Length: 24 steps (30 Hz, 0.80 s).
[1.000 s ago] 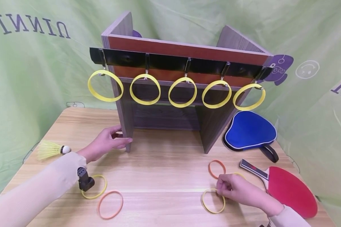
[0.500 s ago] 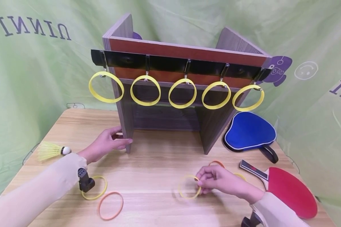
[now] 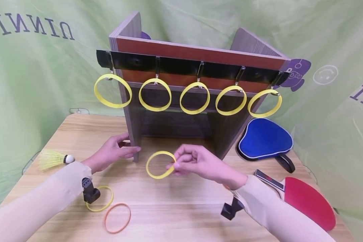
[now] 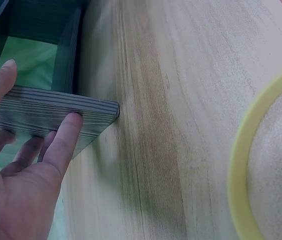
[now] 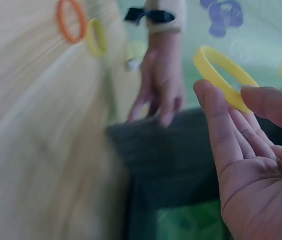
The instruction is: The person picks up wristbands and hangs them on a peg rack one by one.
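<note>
Ring of yellow colour has left the table, now in front of the stand, so I judge lifting finished; my right hand pinches it, my left hand grips side panel.

smooth, plastic-looking yellow ring, wood-grained table and stand, glossy black strip, creased cloth backdrop
</note>
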Available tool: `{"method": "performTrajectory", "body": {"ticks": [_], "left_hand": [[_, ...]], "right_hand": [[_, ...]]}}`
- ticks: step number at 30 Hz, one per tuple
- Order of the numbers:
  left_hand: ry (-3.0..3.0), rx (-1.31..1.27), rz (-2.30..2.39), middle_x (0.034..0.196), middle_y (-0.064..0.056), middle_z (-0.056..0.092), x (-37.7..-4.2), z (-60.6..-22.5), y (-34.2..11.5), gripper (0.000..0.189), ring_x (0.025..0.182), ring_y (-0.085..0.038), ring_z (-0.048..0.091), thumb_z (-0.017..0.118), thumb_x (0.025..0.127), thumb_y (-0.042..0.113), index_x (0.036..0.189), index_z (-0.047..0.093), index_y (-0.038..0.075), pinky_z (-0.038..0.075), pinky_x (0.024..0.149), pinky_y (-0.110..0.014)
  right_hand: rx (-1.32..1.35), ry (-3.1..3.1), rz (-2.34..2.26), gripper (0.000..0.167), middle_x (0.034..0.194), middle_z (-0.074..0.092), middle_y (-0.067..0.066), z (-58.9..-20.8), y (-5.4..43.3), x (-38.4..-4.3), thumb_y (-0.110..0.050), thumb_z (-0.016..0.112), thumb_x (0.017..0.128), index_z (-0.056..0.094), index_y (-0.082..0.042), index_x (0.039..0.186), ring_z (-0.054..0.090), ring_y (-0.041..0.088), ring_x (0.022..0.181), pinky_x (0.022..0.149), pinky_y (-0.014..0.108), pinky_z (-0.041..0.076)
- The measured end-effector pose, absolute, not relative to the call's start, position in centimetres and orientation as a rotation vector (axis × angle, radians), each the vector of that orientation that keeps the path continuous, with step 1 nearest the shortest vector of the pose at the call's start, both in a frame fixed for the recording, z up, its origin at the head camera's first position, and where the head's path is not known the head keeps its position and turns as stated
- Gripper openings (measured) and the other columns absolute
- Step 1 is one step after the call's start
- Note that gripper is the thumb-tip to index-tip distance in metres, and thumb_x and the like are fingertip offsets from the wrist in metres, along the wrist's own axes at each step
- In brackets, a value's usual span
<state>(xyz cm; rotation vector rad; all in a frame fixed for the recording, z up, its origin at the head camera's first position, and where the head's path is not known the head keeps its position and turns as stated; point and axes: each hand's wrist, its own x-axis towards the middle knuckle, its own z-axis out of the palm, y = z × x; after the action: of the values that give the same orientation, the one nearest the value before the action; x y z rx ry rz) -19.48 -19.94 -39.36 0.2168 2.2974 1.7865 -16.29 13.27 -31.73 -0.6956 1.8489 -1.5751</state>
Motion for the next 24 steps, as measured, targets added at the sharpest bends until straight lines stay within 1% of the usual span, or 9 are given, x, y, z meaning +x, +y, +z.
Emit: {"method": "performTrajectory", "body": {"ticks": [3, 5, 8, 9, 12, 15, 17, 20, 24], "left_hand": [[2.319, 0.242, 1.780, 0.130, -0.025, 0.065, -19.5, -39.4, -20.0, 0.059, 0.102, -0.007, 0.070, 0.077, 0.096, 0.013, 0.145, 0.051, -0.007, 0.067, 0.090, -0.034], [2.334, 0.263, 1.779, 0.124, -0.023, 0.067, -19.5, -39.4, -20.0, 0.054, 0.101, -0.010, 0.070, 0.078, 0.095, 0.014, 0.139, 0.056, -0.007, 0.067, 0.088, -0.032], [2.367, 0.343, 1.788, 0.122, -0.006, 0.070, -19.5, -39.6, -20.2, 0.046, 0.104, -0.011, 0.071, 0.079, 0.094, 0.013, 0.133, 0.061, -0.002, 0.065, 0.088, -0.027], [2.377, 0.374, 1.788, 0.117, -0.001, 0.071, -19.5, -39.7, -20.2, 0.043, 0.101, -0.010, 0.071, 0.078, 0.093, 0.010, 0.131, 0.062, -0.001, 0.065, 0.086, -0.026], [2.346, 0.421, 1.810, 0.116, 0.011, 0.072, -19.5, -39.9, -20.4, 0.041, 0.103, -0.006, 0.070, 0.076, 0.095, 0.009, 0.134, 0.064, 0.006, 0.064, 0.089, -0.026], [2.321, 0.373, 1.810, 0.116, 0.006, 0.071, -19.5, -39.8, -20.4, 0.046, 0.101, -0.008, 0.068, 0.076, 0.097, 0.014, 0.139, 0.061, 0.008, 0.067, 0.088, -0.032], [2.322, 0.314, 1.793, 0.122, -0.003, 0.068, -19.5, -39.7, -20.3, 0.052, 0.103, -0.008, 0.067, 0.077, 0.097, 0.019, 0.144, 0.058, 0.007, 0.067, 0.090, -0.034], [2.346, 0.277, 1.756, 0.127, -0.016, 0.066, -19.5, -39.6, -20.4, 0.057, 0.102, -0.007, 0.068, 0.077, 0.097, 0.019, 0.146, 0.055, 0.000, 0.067, 0.089, -0.031], [2.329, 0.274, 1.758, 0.136, -0.024, 0.063, -19.7, -39.5, -20.3, 0.058, 0.100, -0.004, 0.070, 0.075, 0.098, 0.017, 0.148, 0.053, -0.002, 0.066, 0.088, -0.027]], "right_hand": [[-0.738, 1.795, -1.631, 0.021, 0.124, 0.072, 0.032, -30.1, 11.3, -16.3, -0.001, 0.067, 0.100, 0.056, 0.008, 0.116, 0.077, 0.030, 0.111, 0.100, 0.048, 0.063], [-0.763, 1.765, -1.669, 0.018, 0.123, 0.072, 0.032, -29.1, 10.0, -16.2, 0.001, 0.065, 0.101, 0.055, 0.007, 0.114, 0.077, 0.029, 0.111, 0.100, 0.048, 0.062], [-0.789, 1.717, -1.738, 0.015, 0.118, 0.074, 0.031, -27.8, 8.2, -16.0, 0.005, 0.063, 0.101, 0.054, 0.006, 0.113, 0.078, 0.024, 0.105, 0.100, 0.048, 0.063], [-0.796, 1.700, -1.761, 0.014, 0.115, 0.075, 0.029, -27.4, 7.6, -15.9, 0.006, 0.062, 0.101, 0.053, 0.006, 0.112, 0.078, 0.021, 0.102, 0.100, 0.048, 0.063], [-0.798, 1.652, -1.834, 0.014, 0.109, 0.074, 0.029, -26.2, 5.9, -15.9, 0.008, 0.060, 0.101, 0.053, 0.004, 0.112, 0.076, 0.014, 0.093, 0.102, 0.050, 0.061], [-0.786, 1.633, -1.913, 0.012, 0.118, 0.073, 0.030, -25.1, 4.5, -15.9, 0.006, 0.058, 0.103, 0.053, 0.001, 0.113, 0.077, 0.011, 0.092, 0.105, 0.048, 0.059], [-0.777, 1.620, -1.982, 0.011, 0.128, 0.069, 0.034, -24.5, 3.6, -16.0, 0.004, 0.057, 0.104, 0.053, -0.001, 0.112, 0.078, 0.012, 0.096, 0.106, 0.046, 0.059], [-0.771, 1.602, -2.096, 0.009, 0.135, 0.064, 0.035, -23.6, 2.6, -15.9, 0.004, 0.057, 0.104, 0.053, -0.003, 0.109, 0.076, 0.031, 0.113, 0.105, 0.041, 0.060], [-0.802, 1.579, -2.215, 0.012, 0.137, 0.063, 0.034, -22.8, 1.5, -15.8, 0.004, 0.057, 0.104, 0.051, -0.006, 0.106, 0.062, 0.048, 0.130, 0.106, 0.039, 0.060]]}}
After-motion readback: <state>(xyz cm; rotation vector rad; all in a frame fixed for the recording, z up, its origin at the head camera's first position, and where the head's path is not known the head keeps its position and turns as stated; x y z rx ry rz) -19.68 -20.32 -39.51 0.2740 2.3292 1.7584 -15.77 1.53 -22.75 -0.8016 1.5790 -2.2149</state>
